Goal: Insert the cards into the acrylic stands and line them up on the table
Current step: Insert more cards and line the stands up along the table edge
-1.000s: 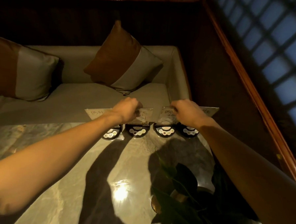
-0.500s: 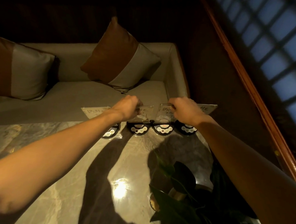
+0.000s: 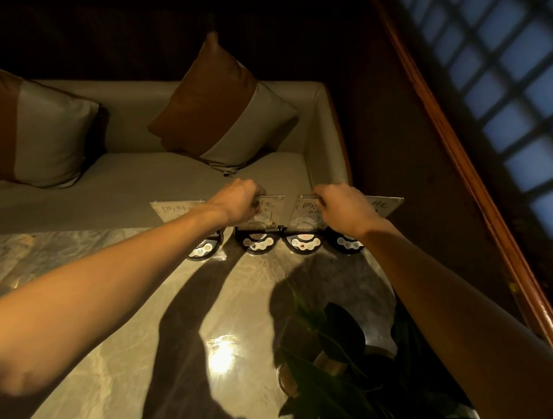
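Several clear acrylic stands with printed cards stand side by side along the far edge of the marble table [image 3: 110, 296], each on a black half-round base. My left hand [image 3: 237, 201] pinches the top edge of the second stand from the left [image 3: 270, 209]. My right hand [image 3: 339, 206] pinches the top edge of the third stand [image 3: 307, 211]. The leftmost stand [image 3: 176, 209] and the rightmost stand [image 3: 384, 205] stand free, partly hidden behind my wrists. The inner two black bases [image 3: 257, 242] [image 3: 303, 242] almost touch.
A dark leafy potted plant [image 3: 341, 357] stands on the table close in front of me, under my right arm. Beyond the table is a grey bench [image 3: 142, 183] with two brown-and-grey cushions [image 3: 223, 107]. A wooden rail [image 3: 463, 174] and a lattice window run along the right.
Both hands keep their hold on the two middle stands; those stands sit slightly closer together than a second ago. The view has shifted a little.
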Motion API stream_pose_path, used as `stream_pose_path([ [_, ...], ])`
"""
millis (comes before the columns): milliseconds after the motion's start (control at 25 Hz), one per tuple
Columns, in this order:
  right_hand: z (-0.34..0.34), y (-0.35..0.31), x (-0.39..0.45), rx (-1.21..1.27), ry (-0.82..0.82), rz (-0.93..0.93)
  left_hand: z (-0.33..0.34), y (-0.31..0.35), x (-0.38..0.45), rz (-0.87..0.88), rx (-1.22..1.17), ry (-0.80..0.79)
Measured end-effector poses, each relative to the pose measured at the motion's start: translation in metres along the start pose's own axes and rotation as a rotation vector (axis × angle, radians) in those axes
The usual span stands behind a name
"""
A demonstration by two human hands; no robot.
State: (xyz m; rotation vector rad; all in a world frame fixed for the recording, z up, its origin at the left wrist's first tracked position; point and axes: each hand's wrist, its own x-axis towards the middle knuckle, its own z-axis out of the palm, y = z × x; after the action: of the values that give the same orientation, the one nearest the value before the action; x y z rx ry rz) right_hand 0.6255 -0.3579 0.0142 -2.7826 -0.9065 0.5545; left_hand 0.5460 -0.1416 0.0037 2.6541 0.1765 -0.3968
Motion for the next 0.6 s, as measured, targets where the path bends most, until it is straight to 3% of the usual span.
stream_pose_path([
  [240,-0.009,-0.019,0.002,-0.124,0.066,-0.139,-0.017,-0.018,-0.009,0.001,-0.053,-0.020],
  [440,0.001,-0.070,0.022,-0.099,0.028,-0.234,-0.045,-0.078,-0.041,-0.083,0.156,-0.133],
  [600,0.016,-0.086,0.034,-0.176,-0.002,-0.193,-0.038,-0.100,-0.055,-0.106,0.110,-0.029],
])
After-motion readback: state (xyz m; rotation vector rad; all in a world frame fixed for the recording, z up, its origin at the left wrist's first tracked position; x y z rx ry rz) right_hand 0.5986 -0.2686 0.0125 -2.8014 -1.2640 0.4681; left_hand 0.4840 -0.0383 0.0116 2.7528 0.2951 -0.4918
